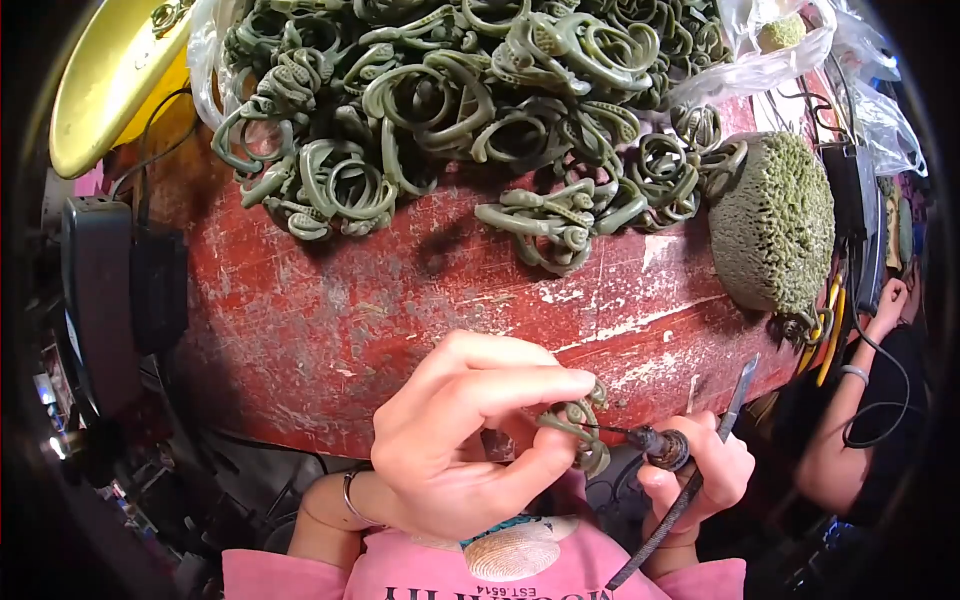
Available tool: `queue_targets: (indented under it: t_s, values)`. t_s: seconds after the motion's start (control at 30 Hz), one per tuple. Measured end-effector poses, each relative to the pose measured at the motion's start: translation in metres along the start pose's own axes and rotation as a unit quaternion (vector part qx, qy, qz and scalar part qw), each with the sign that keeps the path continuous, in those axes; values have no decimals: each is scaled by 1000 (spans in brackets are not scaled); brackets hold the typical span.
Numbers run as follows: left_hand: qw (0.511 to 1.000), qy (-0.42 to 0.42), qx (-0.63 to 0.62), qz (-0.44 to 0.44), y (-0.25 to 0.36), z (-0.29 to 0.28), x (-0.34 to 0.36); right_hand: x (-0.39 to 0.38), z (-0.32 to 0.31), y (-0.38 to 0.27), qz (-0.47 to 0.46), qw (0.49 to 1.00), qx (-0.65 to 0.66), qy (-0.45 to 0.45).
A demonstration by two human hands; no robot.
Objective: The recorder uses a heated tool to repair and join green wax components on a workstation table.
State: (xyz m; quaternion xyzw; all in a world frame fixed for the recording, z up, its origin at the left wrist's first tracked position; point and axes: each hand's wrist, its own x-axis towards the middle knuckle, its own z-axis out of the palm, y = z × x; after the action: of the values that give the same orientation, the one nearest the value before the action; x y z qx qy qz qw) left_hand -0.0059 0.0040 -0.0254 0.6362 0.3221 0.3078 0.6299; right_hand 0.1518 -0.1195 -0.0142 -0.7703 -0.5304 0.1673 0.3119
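My left hand (450,440) is closed, pinching a small green curled piece (592,458) with openwork loops between thumb and fingers, just beyond the table's near edge. In my right hand (722,468) is a dark pen-like tool (666,448) with a thick collar, its thin tip touching or very close to the green piece. The same hand also holds a slim metal tool (742,388) with a flat blade, slanting across the fingers, its textured handle running down toward my lap. Part of the green piece is hidden behind my left fingers.
A heap of similar green curled pieces (430,105) lies across the far side of the worn red table (330,300). To the right stands a rough-topped green block (770,225). Plastic bags, cables, a yellow dish (105,90) and dark boxes surround it. Another person's arm (845,420) shows at right.
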Motion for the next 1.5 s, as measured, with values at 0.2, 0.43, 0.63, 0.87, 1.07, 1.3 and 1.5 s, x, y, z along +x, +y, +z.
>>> queue_targets:
  t_s: [0.2,0.43,0.63,0.87,1.07,1.3,1.5]
  values:
    - [1000,12,-1,7,1,1,2,0,0,-1,7,1000,1,-4]
    - [1000,26,-5,4,2,3,1,-1,-1,-1,10,1000,-10,-2]
    - [1000,6,-13,-8,1,0,0,-1,0,0,8,1000,9,2]
    - [1000,1,4,4,1,0,1,1,-2,0,3,1000,15,-5]
    - [999,35,-33,17,0,4,4,-1,0,3,2,1000,31,-1]
    - [999,13,-23,21,-2,2,3,-1,-1,4,-4,1000,23,-5]
    - [999,6,-20,32,-3,0,4,-2,1,5,-3,999,32,5]
